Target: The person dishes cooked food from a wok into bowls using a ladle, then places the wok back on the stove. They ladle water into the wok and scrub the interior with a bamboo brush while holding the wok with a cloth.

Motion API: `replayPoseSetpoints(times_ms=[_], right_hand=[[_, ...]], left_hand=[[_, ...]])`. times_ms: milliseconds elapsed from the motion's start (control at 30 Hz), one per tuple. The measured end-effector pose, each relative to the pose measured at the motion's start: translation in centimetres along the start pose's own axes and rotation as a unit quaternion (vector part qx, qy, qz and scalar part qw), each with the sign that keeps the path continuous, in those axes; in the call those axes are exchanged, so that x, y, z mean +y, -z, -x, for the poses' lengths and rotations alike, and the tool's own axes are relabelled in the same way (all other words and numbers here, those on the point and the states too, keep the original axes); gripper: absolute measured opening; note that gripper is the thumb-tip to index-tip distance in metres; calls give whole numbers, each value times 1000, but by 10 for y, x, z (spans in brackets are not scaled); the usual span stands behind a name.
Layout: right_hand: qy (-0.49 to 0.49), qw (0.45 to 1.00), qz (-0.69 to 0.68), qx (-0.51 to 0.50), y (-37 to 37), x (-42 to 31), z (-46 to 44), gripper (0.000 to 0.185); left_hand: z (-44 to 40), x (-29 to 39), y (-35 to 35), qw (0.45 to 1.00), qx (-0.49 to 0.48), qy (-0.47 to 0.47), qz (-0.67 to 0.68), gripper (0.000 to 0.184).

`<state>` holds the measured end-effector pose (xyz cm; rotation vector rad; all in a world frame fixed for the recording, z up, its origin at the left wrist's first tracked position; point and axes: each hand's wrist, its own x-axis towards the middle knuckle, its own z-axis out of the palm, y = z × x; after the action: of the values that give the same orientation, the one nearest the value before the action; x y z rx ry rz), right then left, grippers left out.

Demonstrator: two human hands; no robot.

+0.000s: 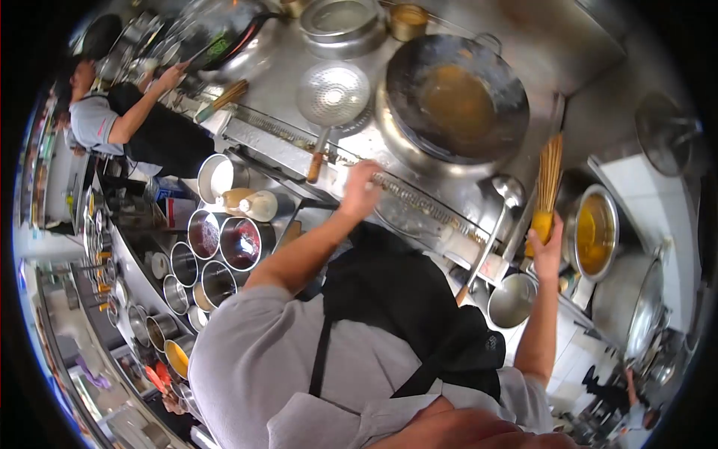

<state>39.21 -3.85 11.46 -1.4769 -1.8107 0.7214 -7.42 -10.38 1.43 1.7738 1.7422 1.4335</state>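
My left hand [361, 190] is over the front edge of the stove, right of the wooden handle of a perforated skimmer [333, 93]. Its fingers look curled together, and what they hold, if anything, is too small to make out. My right hand [548, 245] is closed round the yellow grip of a bamboo brush [550, 176], whose bristles point up and away from me. Between and beyond my hands, a dark wok [404, 82] with brownish liquid in its bottom sits on the burner. A ladle [509, 191] lies left of the brush, its handle toward me.
Metal pots [241, 243] and bottles [259, 206] crowd my left side. A bowl of yellow liquid [596, 230] and an empty steel pot [513, 300] are at right. At the far left a co-worker [97, 123] works over another wok [235, 46]; another person [636, 415] is at lower right.
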Motion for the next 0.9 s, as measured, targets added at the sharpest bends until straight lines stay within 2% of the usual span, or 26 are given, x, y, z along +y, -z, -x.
replayPoseSetpoints(times_ms=[33, 67, 100, 133, 167, 200, 233, 267, 300, 333, 400, 467, 533, 567, 600, 667, 700, 733, 800, 833, 867, 900], right_hand=[[-64, 996, 7, -62, 0, -70, -26, 70], [-154, 975, 70, -146, -3, -121, -55, 69], [-64, 962, 193, -183, -17, -121, -84, 68], [36, 926, 309, -213, -39, -123, -116, 66], [29, 906, 330, -265, -71, -141, -143, 61], [21, 869, 371, -326, -110, -148, -170, 56], [50, 876, 372, -303, -150, -160, -184, 51], [-10, 906, 300, -298, -181, -188, -201, 48], [-15, 942, 180, -282, -226, -119, -251, 44], [54, 961, 137, -234, -259, -95, -277, 42], [-111, 976, 44, -181, -299, -85, -292, 41], [-55, 977, 125, -163, -296, -92, -267, 42], [88, 956, 135, -247, -252, -85, -242, 46], [104, 935, 173, -290, -221, -92, -225, 49], [88, 913, 197, -345, -189, -89, -218, 50], [28, 888, 220, -404, -130, -101, -201, 48], [31, 888, 219, -403, -114, -106, -206, 48], [20, 878, 231, -418, -104, -110, -211, 47], [23, 873, 207, -441, -115, -94, -238, 44], [36, 877, 173, -446, -139, -83, -259, 43], [33, 887, 156, -434, -166, -103, -270, 40], [-1, 907, 65, -417, -192, -121, -278, 40]], left_hand=[[-3, -8, 37, 997, 38, 36, -63, 36], [1, -29, 60, 989, 23, 73, -124, 41], [6, -44, 68, 982, -14, 131, -134, 46], [13, -63, 73, 970, -43, 191, -145, 52], [25, -98, 60, 940, -134, 274, -152, 71], [26, -102, 49, 913, -210, 318, -147, 82], [24, -89, 47, 898, -228, 343, -157, 77], [29, -110, 30, 892, -254, 342, -153, 75], [26, -99, 33, 898, -235, 300, -219, 70], [23, -93, 38, 908, -191, 335, -161, 65], [19, -88, 45, 911, -173, 334, -167, 61], [15, -102, 54, 917, -183, 332, -127, 61], [9, -106, 61, 924, -196, 319, -84, 61], [12, -105, 75, 929, -144, 336, 59, 59], [15, -96, 89, 912, -93, 344, 202, 57], [10, -61, 110, 899, 86, 285, 320, 52], [-4, -20, 129, 847, 120, 325, 403, 48], [-7, -29, 119, 850, 123, 321, 400, 48], [-17, -50, 80, 854, -30, 357, 377, 50], [-31, -42, 55, 810, -60, 429, 395, 53], [-48, -29, 28, 759, -92, 498, 409, 56], [-63, -15, -3, 765, -109, 478, 418, 63]])
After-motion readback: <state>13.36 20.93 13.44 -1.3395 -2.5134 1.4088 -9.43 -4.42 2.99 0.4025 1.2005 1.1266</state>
